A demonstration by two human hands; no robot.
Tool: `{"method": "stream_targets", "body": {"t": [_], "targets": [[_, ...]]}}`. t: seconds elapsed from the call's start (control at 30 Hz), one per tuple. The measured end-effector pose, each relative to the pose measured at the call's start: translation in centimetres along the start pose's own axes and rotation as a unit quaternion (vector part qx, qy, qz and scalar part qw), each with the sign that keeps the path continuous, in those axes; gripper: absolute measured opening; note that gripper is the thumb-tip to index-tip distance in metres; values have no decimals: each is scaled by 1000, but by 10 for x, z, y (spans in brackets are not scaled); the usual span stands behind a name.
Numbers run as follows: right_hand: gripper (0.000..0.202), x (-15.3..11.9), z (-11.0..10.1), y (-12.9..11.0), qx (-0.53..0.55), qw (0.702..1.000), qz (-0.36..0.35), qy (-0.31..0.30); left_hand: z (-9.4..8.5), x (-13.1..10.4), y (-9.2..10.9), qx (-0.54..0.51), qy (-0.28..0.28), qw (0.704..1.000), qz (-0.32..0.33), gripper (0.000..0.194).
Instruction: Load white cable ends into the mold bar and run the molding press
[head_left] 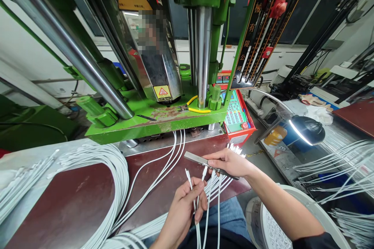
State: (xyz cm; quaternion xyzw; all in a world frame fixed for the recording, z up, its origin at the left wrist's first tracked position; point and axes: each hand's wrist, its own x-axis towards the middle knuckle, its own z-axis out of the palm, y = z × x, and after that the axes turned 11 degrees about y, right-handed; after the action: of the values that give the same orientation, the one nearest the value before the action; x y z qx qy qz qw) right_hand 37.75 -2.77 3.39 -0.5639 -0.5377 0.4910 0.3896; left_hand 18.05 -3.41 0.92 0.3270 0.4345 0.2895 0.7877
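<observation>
My left hand [188, 202] is closed around thin white cables [198, 235], with a white plug end sticking up above the fingers. My right hand [230, 162] grips a flat metal bar [197, 158] from above, thumb along its top. White cable ends [219, 188] hang just under the bar; whether they are fixed to it I cannot tell. Behind the right hand, a bundle of white cables with plug ends [235, 149] lies on the dark red board [146, 169]. Several more white cables [157, 159] run into the green press.
The green press [152, 124] stands ahead, with yellow-handled pliers [198, 109] on its ledge. Coiled white cables [117, 171] lie at left. A red control box [238, 114], a lamp [306, 130] and a white bucket [292, 190] are to the right.
</observation>
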Motion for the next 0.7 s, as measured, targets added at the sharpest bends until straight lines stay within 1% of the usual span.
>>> {"method": "stream_targets", "body": {"t": [0.17,0.3,0.37,0.47,0.53,0.63,0.7], "targets": [[47,-1,2,-4,-4,1000,1,5,1,1,2,2,15,1000,-3,28],[48,-4,4,-12,-67,998,-5,17,2,1,4,10,20,1000,0,27],[47,-4,3,-15,-85,996,-8,13,2,1,5,21,17,1000,1,28],[47,-3,0,-16,-73,997,-17,-5,1,1,6,34,10,999,5,29],[48,-1,-4,-16,-65,998,-20,-7,-2,1,5,44,27,998,31,28],[49,0,-8,-15,-74,997,-21,2,-8,1,5,59,72,993,68,31],[49,0,-10,-16,-83,996,-19,6,-10,0,6,65,85,992,63,37]]}}
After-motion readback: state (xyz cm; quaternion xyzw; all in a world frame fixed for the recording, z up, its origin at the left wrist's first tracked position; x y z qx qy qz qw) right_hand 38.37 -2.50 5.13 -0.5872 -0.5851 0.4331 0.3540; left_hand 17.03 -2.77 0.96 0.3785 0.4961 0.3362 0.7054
